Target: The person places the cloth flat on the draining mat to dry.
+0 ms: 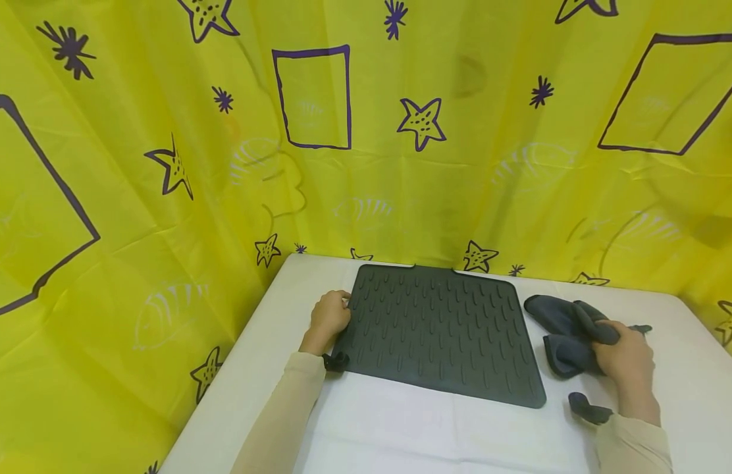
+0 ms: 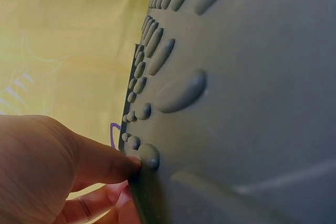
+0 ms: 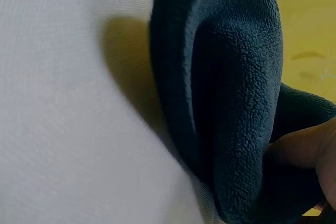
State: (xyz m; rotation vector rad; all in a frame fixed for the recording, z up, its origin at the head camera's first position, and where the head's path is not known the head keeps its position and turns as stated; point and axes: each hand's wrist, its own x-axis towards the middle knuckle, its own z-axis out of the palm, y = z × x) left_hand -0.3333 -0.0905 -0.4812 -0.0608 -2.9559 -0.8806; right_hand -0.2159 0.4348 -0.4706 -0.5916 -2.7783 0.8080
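Note:
A dark grey rubber mat [image 1: 437, 332] with rows of raised oval ridges lies in the middle of the white table. At its left edge my left hand [image 1: 330, 316] pinches the mat, thumb on the ridged face and fingers behind, as the left wrist view shows on the mat [image 2: 252, 98]. Right of the mat, my right hand [image 1: 627, 355] grips a bunched dark blue-grey cloth [image 1: 558, 319]. Up close in the right wrist view, the cloth [image 3: 241, 87] has a fuzzy, towel-like pile and hangs in folds, with the thumb [image 3: 299, 148] pressed into it.
A white-covered table [image 1: 395, 428] carries everything. Yellow curtains [image 1: 366, 178] with dark star and frame drawings stand behind and at the left. Dark straps sit at both wrists, near the sleeve [image 1: 283, 408] cuffs.

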